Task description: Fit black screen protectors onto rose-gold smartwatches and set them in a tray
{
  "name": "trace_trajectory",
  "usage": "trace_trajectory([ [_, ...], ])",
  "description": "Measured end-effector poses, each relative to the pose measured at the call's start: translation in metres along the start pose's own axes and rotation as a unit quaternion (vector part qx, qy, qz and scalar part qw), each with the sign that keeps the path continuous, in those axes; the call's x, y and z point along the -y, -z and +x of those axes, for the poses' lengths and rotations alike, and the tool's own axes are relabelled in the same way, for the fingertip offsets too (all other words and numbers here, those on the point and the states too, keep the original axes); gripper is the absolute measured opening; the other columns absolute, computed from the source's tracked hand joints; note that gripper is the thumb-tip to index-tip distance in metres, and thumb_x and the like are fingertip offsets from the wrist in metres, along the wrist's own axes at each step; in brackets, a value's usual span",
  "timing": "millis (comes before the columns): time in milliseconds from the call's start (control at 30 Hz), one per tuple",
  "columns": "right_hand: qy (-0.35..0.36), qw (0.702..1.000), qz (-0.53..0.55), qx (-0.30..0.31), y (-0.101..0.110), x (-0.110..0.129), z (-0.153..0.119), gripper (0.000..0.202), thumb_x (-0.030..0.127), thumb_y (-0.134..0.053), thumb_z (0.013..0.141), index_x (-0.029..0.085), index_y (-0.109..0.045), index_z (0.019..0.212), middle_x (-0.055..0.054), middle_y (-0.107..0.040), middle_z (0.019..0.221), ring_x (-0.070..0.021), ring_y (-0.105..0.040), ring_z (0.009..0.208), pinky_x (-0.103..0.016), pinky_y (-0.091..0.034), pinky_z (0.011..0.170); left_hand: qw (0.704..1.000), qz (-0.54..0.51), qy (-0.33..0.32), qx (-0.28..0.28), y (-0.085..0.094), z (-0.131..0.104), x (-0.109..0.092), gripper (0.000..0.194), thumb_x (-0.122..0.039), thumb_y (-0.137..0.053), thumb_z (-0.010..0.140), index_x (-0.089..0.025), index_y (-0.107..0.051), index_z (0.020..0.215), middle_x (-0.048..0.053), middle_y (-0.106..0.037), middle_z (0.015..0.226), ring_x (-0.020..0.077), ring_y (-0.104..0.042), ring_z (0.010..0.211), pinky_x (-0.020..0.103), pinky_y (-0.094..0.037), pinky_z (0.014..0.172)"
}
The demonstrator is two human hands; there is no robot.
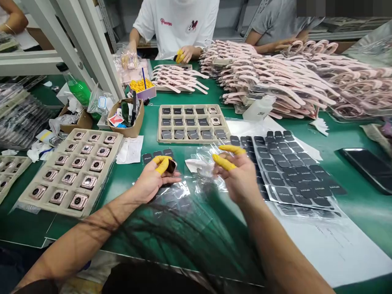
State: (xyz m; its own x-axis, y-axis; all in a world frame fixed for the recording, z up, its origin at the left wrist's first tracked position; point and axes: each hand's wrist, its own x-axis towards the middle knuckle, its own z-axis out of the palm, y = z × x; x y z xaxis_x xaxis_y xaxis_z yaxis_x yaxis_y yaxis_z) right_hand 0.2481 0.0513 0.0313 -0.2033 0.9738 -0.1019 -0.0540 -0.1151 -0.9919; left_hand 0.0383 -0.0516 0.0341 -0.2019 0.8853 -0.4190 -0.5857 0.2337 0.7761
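Note:
My left hand (154, 175), with yellow finger cots, pinches a small dark-faced watch body (172, 165) near the middle of the green table. To its right, my right hand (235, 167) is raised over clear plastic film (203, 163); its cotted fingers are apart and nothing shows between them. Below my left hand lie clear sheets with dark square stickers (171, 206). Beyond the hands, a beige tray (193, 142) holds dark squares and a couple of pink watch bodies. Another tray (65, 169) of pink watch bodies, sensor side up, stands at the left.
Sheets of black square stickers (286, 167) lie right of my hands, near a phone (369, 167). Pink straps (269, 77) are piled at the back right. A cardboard box (127, 128) and green bottle (78, 90) stand left. A person (182, 28) works opposite.

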Motion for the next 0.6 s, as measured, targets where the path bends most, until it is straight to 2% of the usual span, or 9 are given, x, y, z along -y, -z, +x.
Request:
trace_trajectory([
  [33, 0.031, 0.989, -0.143, -0.031, 0.012, -0.003, 0.008, 0.034, 0.039, -0.082, 0.072, 0.029, -0.064, 0.100, 0.003, -0.060, 0.080, -0.0158, -0.050, 0.061, -0.032, -0.042, 0.059, 1.000, 0.022, 0.010, -0.005, 0.004, 0.001, -0.001, 0.023, -0.032, -0.079, 0.093, -0.017, -0.066, 0.104, 0.002, -0.068, 0.085, 0.0164, -0.071, 0.072, 0.037, -0.068, 0.072],
  [67, 0.048, 0.953, -0.297, -0.040, 0.024, -0.007, 0.016, 0.027, 0.034, -0.081, 0.072, 0.028, -0.067, 0.095, 0.000, -0.062, 0.084, -0.0185, -0.053, 0.067, -0.035, -0.043, 0.063, 0.999, 0.041, 0.016, -0.008, 0.007, 0.002, -0.002, 0.022, -0.030, -0.077, 0.094, -0.017, -0.066, 0.107, 0.001, -0.066, 0.083, 0.0144, -0.068, 0.066, 0.034, -0.066, 0.065],
  [133, 0.099, 0.857, -0.500, -0.072, 0.038, -0.016, 0.026, 0.018, 0.029, -0.075, 0.078, 0.025, -0.073, 0.095, -0.007, -0.064, 0.094, -0.0260, -0.059, 0.081, -0.041, -0.047, 0.072, 0.997, 0.074, 0.018, -0.002, 0.011, 0.005, -0.001, 0.024, -0.028, -0.077, 0.093, -0.017, -0.065, 0.110, -0.001, -0.063, 0.081, 0.0113, -0.063, 0.059, 0.030, -0.063, 0.059],
  [167, 0.136, 0.820, -0.551, -0.078, 0.040, -0.022, 0.028, 0.019, 0.028, -0.071, 0.081, 0.024, -0.075, 0.099, -0.010, -0.065, 0.099, -0.0289, -0.061, 0.088, -0.043, -0.048, 0.076, 0.996, 0.090, 0.014, 0.007, 0.012, 0.006, 0.000, 0.026, -0.026, -0.077, 0.092, -0.017, -0.064, 0.111, -0.002, -0.063, 0.082, 0.0105, -0.062, 0.059, 0.029, -0.062, 0.059],
  [233, 0.223, 0.787, -0.571, -0.065, 0.033, -0.034, 0.028, 0.026, 0.032, -0.066, 0.089, 0.022, -0.077, 0.111, -0.013, -0.067, 0.103, -0.0313, -0.061, 0.095, -0.044, -0.050, 0.081, 0.992, 0.121, 0.006, 0.028, 0.012, 0.007, 0.002, 0.035, -0.021, -0.083, 0.085, -0.018, -0.062, 0.113, -0.001, -0.066, 0.088, 0.0105, -0.066, 0.063, 0.030, -0.063, 0.066],
  [300, 0.289, 0.777, -0.559, -0.011, 0.018, -0.044, 0.024, 0.027, 0.036, -0.065, 0.094, 0.022, -0.077, 0.115, -0.011, -0.070, 0.100, -0.0300, -0.060, 0.093, -0.044, -0.049, 0.082, 0.988, 0.146, -0.001, 0.041, 0.013, 0.008, 0.004, 0.050, -0.014, -0.089, 0.075, -0.019, -0.062, 0.116, 0.000, -0.070, 0.095, 0.0122, -0.071, 0.073, 0.030, -0.062, 0.076],
  [400, 0.335, 0.771, -0.538, 0.063, -0.002, -0.050, 0.015, 0.018, 0.030, -0.062, 0.097, 0.024, -0.078, 0.104, -0.008, -0.072, 0.089, -0.0272, -0.057, 0.083, -0.043, -0.045, 0.076, 0.982, 0.186, -0.015, 0.037, 0.016, 0.008, 0.006, 0.066, -0.011, -0.096, 0.061, -0.020, -0.065, 0.119, 0.002, -0.075, 0.095, 0.0160, -0.073, 0.082, 0.031, -0.060, 0.081],
  [533, 0.402, 0.816, -0.391, 0.139, -0.020, -0.043, 0.001, 0.013, 0.029, -0.066, 0.097, 0.031, -0.075, 0.105, -0.004, -0.071, 0.084, -0.0246, -0.058, 0.076, -0.041, -0.044, 0.069, 0.966, 0.252, -0.026, 0.040, 0.023, 0.011, 0.010, 0.071, -0.018, -0.100, 0.055, -0.019, -0.071, 0.120, 0.003, -0.078, 0.082, 0.0226, -0.076, 0.081, 0.033, -0.061, 0.080],
  [600, 0.414, 0.826, -0.344, 0.168, -0.029, -0.040, -0.005, 0.010, 0.030, -0.068, 0.097, 0.033, -0.075, 0.104, -0.003, -0.069, 0.081, -0.0235, -0.057, 0.072, -0.040, -0.044, 0.065, 0.959, 0.276, -0.046, 0.054, 0.026, 0.013, 0.012, 0.069, -0.016, -0.099, 0.053, -0.018, -0.074, 0.117, 0.006, -0.081, 0.089, 0.0242, -0.078, 0.085, 0.033, -0.061, 0.080],
])
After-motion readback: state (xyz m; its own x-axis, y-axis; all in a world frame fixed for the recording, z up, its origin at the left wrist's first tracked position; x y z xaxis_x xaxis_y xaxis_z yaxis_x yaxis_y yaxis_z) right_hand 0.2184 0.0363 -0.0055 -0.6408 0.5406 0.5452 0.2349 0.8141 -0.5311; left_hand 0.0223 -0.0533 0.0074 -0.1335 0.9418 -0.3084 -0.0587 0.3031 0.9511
